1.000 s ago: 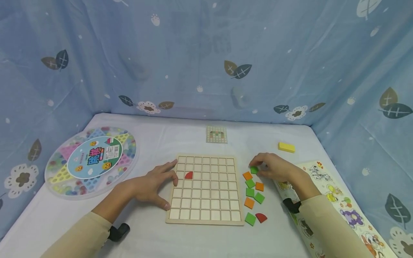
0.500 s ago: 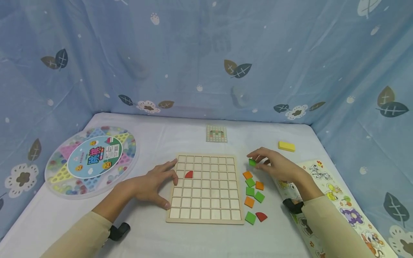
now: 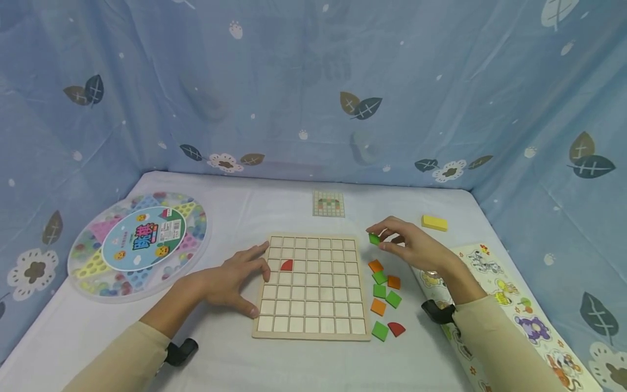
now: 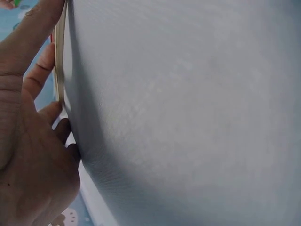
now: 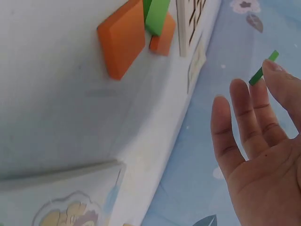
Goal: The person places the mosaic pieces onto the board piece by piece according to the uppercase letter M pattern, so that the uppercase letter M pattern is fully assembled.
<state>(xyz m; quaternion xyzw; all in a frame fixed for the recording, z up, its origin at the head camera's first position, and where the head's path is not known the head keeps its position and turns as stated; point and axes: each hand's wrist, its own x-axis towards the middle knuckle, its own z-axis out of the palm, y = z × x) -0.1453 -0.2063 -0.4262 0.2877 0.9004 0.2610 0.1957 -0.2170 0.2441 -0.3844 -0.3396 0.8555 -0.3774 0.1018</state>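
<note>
Board (image 3: 311, 337): one, made of wood, seven rows of seven boxes, flat on the white table (image 3: 313, 367); clock places start from its middle.
Red corner piece (image 3: 286, 265): one, on the board toward 10 o'clock, third row down, second box along.
Left hand (image 3: 232, 280): grip loose, fingers spread, touching the 9 o'clock edge.
Right hand (image 3: 415, 247): grip pinching one green tile (image 3: 374, 239), just off the board at 2 o'clock.
Loose pieces: eight, 3 to 4 o'clock; four green squares (image 3: 380, 331), three orange squares (image 3: 378, 307), one red wedge (image 3: 397, 329).
Little card (image 3: 329, 204): one, 12 o'clock.
Yellow block (image 3: 434, 222): one, 2 o'clock, farther out.
Round game box (image 3: 142, 242): one, 9 o'clock.
Animal sheet (image 3: 533, 330): one, 3 o'clock.
</note>
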